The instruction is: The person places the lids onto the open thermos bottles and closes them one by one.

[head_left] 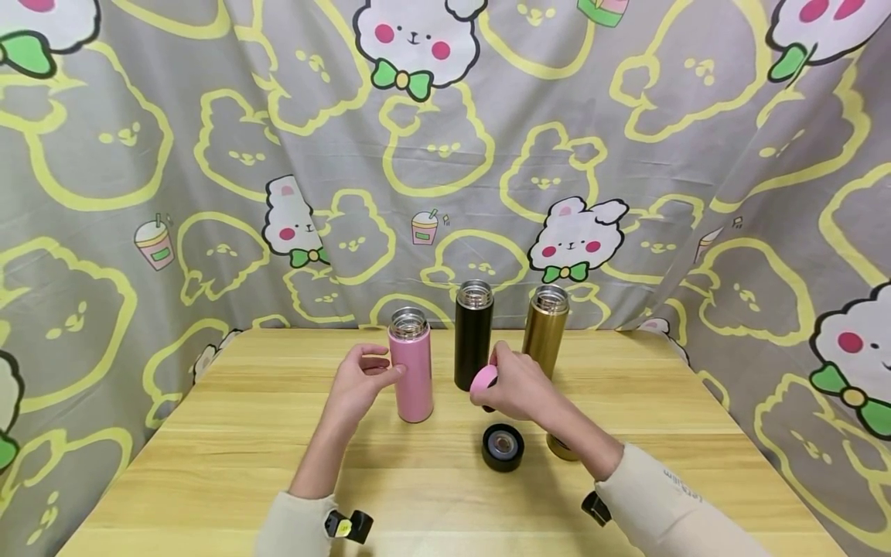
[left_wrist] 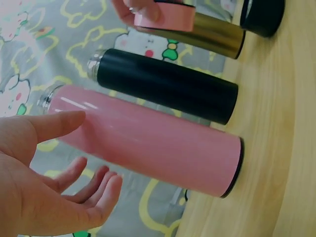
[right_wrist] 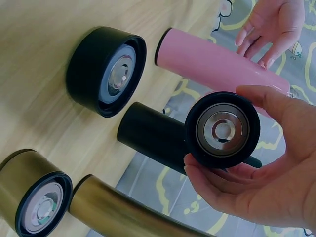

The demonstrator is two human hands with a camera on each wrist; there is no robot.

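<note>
Head view | pink bottle (head_left: 414, 383) upright, long axis vertical, mouth up | left hand (head_left: 358, 383) loose | right hand (head_left: 520, 387) grasping pink lid (head_left: 481, 379)

Cream sleeves (head_left: 295, 526), dark lettering (head_left: 684, 486) on the right — black wrist-worn devices (head_left: 360, 527), yellow label (head_left: 343, 528) on the left
</note>
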